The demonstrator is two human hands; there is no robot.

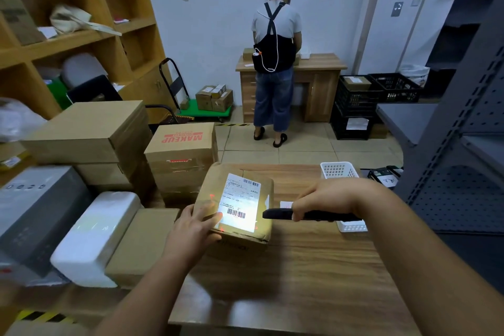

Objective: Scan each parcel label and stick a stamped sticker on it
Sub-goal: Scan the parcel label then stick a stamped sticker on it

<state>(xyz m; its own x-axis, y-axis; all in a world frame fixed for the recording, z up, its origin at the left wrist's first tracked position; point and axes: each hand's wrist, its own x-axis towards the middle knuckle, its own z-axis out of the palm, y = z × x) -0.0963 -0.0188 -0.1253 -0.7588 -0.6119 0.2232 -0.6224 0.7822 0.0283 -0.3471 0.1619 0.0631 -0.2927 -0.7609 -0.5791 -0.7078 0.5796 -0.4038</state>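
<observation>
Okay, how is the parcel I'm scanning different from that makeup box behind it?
The parcel sits on the table, held by the left hand; the MAKEUP box stands beyond the table's far edge, untouched. The parcel carries a white shipping label, lit by the scanner in the right hand; the MAKEUP box shows red print instead. Both are brown cardboard.

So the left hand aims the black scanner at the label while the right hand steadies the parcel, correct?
Not quite; the hands are swapped. In the head view the right hand grips the black scanner, lighting the label, while the left hand steadies the parcel.
</observation>
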